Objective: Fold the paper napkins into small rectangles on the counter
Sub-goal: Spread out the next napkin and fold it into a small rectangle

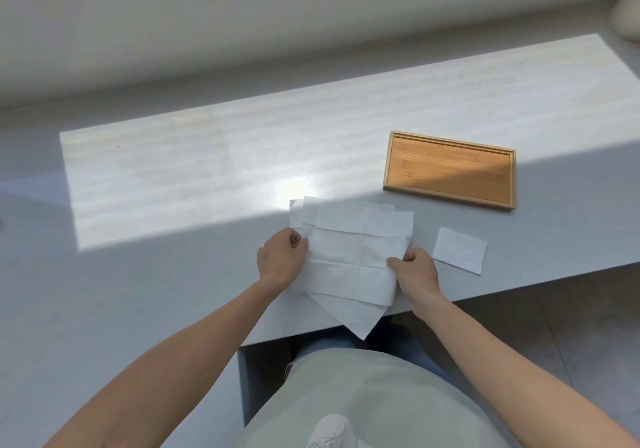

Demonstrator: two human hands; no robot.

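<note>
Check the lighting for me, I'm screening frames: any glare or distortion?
Head view: a sunlit patch crosses the counter, with glare just beyond the napkins; shadow covers part of the tray; wide-angle lens bends the counter's edges.

Sunlit grey counter [173, 170], pale wall [242, 14]
</note>
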